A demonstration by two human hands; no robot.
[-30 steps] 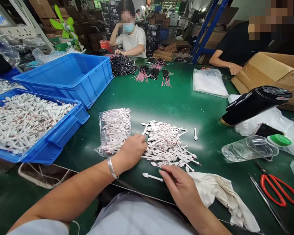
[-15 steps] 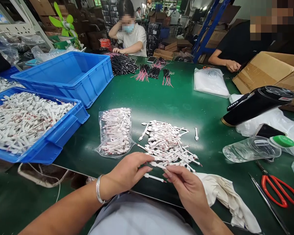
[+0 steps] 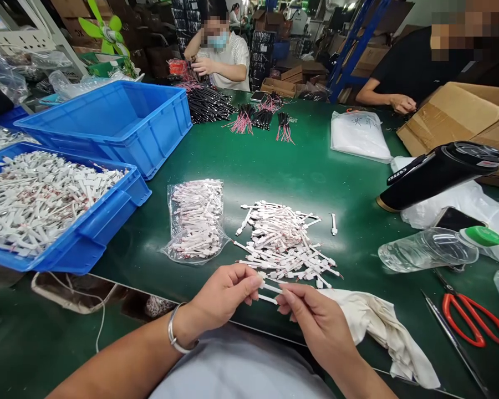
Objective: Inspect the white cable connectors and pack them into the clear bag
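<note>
My left hand pinches one end of a slim white connector lead between thumb and forefinger. At its other end, my right hand is closed on the same lead, just above the table's near edge. A second white lead shows just below it, partly behind my fingers. Beyond my hands spreads a loose pile of similar white leads, some with short reddish wire ends. Left of the pile lies a clear plastic bag filled with such leads.
At left stand a blue bin of white pieces and another blue bin. To the right are a cloth, red-handled scissors, tweezers, a bottle and a black tumbler. Two people sit across the table.
My left thumb and forefinger, apart before, have come together on the lead's end. The lead has been drawn slightly towards me, away from the pile. A person opposite has raised a hand.
</note>
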